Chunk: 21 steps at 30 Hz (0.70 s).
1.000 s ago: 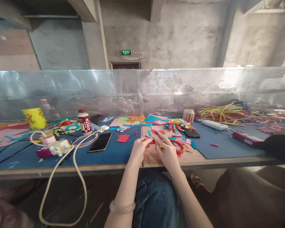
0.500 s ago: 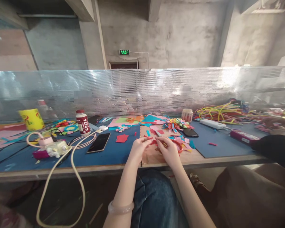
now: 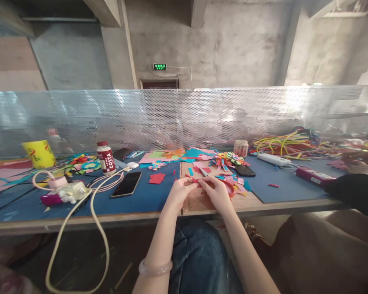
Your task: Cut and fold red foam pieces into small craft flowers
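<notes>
Both hands meet over the wooden part of the table [image 3: 196, 204]. Between their fingertips is a small piece of red paper [image 3: 195, 180], mostly covered by the fingers. My left hand [image 3: 181, 191] pinches it from the left, and my right hand [image 3: 216, 191] pinches it from the right. Orange-handled scissors [image 3: 232, 190] lie partly hidden behind my right hand, their blades [image 3: 204, 172] pointing away. Colored paper scraps [image 3: 239, 185] lie to the right of the hands. Several red paper squares [image 3: 157, 178] rest on the blue mat to the left.
A phone [image 3: 127, 184], a brown bottle [image 3: 106, 158] and a charger with looping cable [image 3: 70, 191] stand at left. Paper flowers [image 3: 225, 160], a dark phone [image 3: 245, 170] and a jar [image 3: 241, 148] lie beyond my right hand. A person's dark sleeve [image 3: 355, 194] reaches in at right.
My fingertips have drawn closer together around the red paper, so less of it shows. Both hands stay in nearly the same place; the view has shifted very slightly.
</notes>
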Tool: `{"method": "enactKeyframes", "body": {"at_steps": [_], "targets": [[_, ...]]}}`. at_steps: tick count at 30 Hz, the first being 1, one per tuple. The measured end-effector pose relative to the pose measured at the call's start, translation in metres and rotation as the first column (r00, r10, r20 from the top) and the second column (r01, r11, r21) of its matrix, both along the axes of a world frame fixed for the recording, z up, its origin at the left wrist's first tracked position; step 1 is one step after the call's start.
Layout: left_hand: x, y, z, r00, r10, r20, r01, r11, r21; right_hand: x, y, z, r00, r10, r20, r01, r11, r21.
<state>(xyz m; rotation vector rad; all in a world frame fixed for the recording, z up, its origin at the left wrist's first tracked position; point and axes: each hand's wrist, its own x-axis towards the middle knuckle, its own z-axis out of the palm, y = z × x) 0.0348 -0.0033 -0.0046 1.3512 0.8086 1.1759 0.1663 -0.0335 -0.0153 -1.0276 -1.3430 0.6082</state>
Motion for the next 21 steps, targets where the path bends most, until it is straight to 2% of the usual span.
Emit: {"method": "enactKeyframes", "body": {"at_steps": [7, 13, 21], "targets": [[-0.0001, -0.0013, 0.0018, 1.000, -0.007, -0.017, 0.007, 1.000, 0.003, 0.0016, 0.0016, -0.0008, 1.000, -0.002, -0.004, 0.002, 1.000, -0.019], [-0.0010, 0.0010, -0.0009, 0.999, -0.011, -0.046, 0.015, 0.996, 0.093, 0.0027, 0.0027, -0.0027, 1.000, -0.003, 0.001, 0.003, 0.999, -0.046], [-0.0003, -0.0013, 0.0003, 0.998, 0.012, -0.055, -0.006, 0.994, 0.107, 0.0043, 0.0067, -0.0081, 0.997, 0.033, -0.069, -0.035, 0.999, -0.025]]}}
